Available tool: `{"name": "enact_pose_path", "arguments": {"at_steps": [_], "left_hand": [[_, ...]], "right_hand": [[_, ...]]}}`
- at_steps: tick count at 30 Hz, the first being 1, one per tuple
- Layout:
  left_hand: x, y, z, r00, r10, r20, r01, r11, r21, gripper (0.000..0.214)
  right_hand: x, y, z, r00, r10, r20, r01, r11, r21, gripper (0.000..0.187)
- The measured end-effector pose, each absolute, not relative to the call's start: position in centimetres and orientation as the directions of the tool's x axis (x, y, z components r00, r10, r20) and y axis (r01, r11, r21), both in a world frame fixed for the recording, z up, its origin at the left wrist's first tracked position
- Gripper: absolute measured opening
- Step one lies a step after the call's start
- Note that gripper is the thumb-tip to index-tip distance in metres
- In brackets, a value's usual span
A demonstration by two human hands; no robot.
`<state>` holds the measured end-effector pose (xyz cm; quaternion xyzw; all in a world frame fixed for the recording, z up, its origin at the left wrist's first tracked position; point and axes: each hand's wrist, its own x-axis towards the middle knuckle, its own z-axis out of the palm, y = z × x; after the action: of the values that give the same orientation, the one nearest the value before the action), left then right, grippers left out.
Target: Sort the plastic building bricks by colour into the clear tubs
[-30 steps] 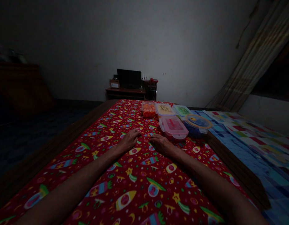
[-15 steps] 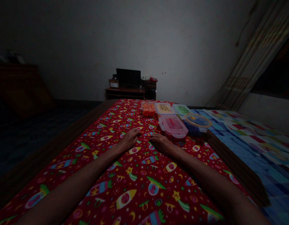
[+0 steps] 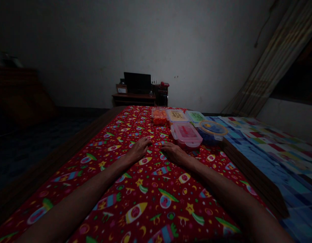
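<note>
Both hands rest on a red cloth [image 3: 156, 202] printed with rockets, stars and planets. My left hand [image 3: 140, 148] lies palm down with slightly bent fingers and holds nothing. A short gap of cloth separates it from my right hand [image 3: 174, 151], whose fingers reach out loosely, also with nothing in them. Nearest to the right hand is a lidded container [image 3: 186, 135] with a pinkish clear lid. Behind it stand a container of orange pieces [image 3: 159, 116], a container with a cream label [image 3: 177, 115] and one with a green label [image 3: 196, 116]. To its right sits a round blue container [image 3: 213, 131] with an orange-rimmed lid.
A dark monitor [image 3: 137, 82] and a small box stand on a low desk [image 3: 134, 99] by the far wall. On the right lies a blue checked and patchwork cloth [image 3: 269, 162]. A wooden cabinet [image 3: 19, 98] stands at the left, a striped curtain [image 3: 262, 71] at the right.
The camera view has shifted very slightly. My hands and the containers have stayed in place on the cloth.
</note>
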<state>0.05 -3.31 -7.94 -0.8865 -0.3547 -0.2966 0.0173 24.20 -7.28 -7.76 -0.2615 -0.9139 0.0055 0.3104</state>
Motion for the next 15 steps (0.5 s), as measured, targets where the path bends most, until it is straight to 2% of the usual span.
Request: {"name": "enact_pose_path", "arguments": {"at_steps": [15], "left_hand": [[0.16,-3.62,-7.59,0.579,0.627,0.521,0.64,-0.745,0.186,0.027]], "right_hand": [[24.12,-7.57,-7.46,-0.669,0.51,0.541,0.488,0.85,-0.198,0.022]]}}
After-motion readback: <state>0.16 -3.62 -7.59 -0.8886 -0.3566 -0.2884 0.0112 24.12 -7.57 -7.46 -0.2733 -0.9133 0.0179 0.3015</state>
